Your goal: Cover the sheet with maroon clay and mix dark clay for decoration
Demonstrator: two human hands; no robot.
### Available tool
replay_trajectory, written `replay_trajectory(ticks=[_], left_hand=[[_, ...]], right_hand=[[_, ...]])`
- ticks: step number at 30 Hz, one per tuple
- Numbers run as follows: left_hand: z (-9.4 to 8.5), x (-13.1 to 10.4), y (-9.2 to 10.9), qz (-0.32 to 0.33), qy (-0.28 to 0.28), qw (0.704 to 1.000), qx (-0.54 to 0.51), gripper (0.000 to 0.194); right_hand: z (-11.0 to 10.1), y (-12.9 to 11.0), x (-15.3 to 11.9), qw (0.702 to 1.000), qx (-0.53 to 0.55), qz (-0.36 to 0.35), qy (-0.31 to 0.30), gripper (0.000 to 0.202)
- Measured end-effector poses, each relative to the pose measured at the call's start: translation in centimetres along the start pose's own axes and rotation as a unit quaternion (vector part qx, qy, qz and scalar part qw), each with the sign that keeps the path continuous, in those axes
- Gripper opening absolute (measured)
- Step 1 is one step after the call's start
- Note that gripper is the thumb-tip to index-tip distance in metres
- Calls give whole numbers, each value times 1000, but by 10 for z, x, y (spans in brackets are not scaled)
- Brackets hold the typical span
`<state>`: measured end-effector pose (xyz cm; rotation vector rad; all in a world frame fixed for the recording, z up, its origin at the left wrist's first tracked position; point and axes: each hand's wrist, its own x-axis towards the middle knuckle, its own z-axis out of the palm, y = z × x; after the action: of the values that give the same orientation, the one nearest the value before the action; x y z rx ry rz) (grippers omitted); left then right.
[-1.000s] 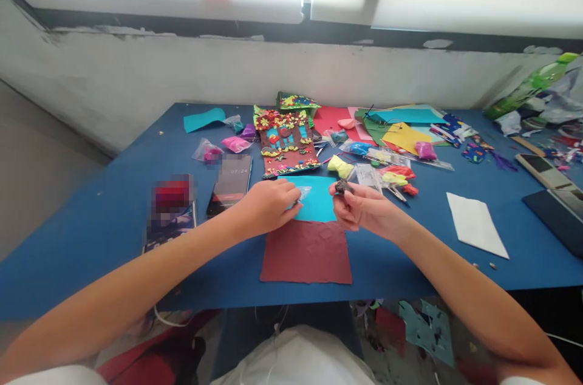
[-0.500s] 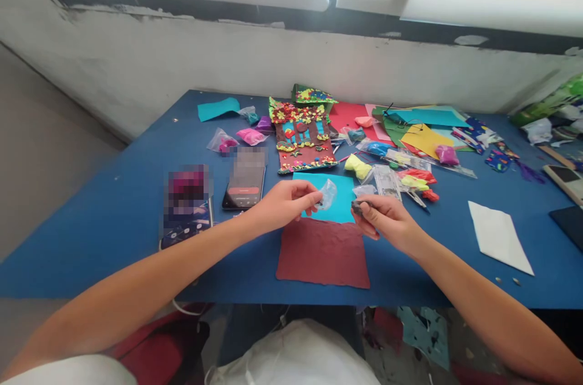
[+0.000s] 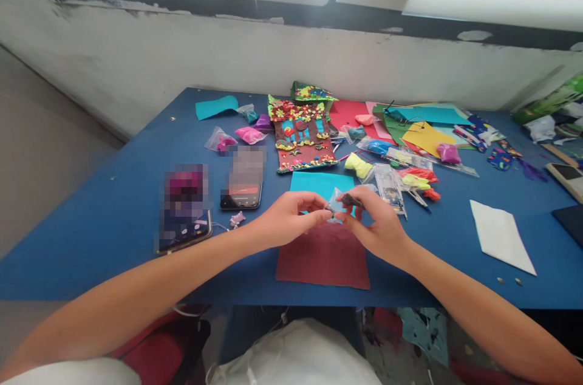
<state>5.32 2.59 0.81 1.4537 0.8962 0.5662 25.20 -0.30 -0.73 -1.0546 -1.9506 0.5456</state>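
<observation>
My left hand (image 3: 300, 215) pinches a small clear plastic bag (image 3: 336, 198) above the table's middle. Close beside it, my right hand (image 3: 376, 218) is closed on a dark lump (image 3: 350, 200), its fingers at the bag's right side. Under both hands lie a bright blue sheet (image 3: 319, 181) and, nearer to me, a dark red sheet (image 3: 323, 260) with uneven edges. Behind them rests a decorated panel (image 3: 303, 136) covered with small colourful shapes.
Two phones (image 3: 241, 181) (image 3: 195, 233) lie at the left. Bagged coloured lumps (image 3: 249, 135), a yellow lump (image 3: 357, 166), coloured papers (image 3: 426, 139) and tools (image 3: 419, 200) spread behind. At the right lies a white sheet (image 3: 501, 236).
My right hand has moved left with the dark lump and now meets my left hand at the plastic bag. A small pink charm has come into view by my left forearm.
</observation>
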Motion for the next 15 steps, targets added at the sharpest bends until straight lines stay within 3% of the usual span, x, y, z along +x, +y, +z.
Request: replay_trajectory(ticks=[3,7,15], left_hand=[[5,-4,1,14,-6,1000,-13,19],[9,-9,1,26,2,1000,-14,16],[6,-8,-1,67,-19,996,-60,23]], right_hand=[[2,-2,0,1000,15,-3,-25,6],[0,-6,1,996,67,52,-39,14],[0,-10,4,949,254,179,-52,41]])
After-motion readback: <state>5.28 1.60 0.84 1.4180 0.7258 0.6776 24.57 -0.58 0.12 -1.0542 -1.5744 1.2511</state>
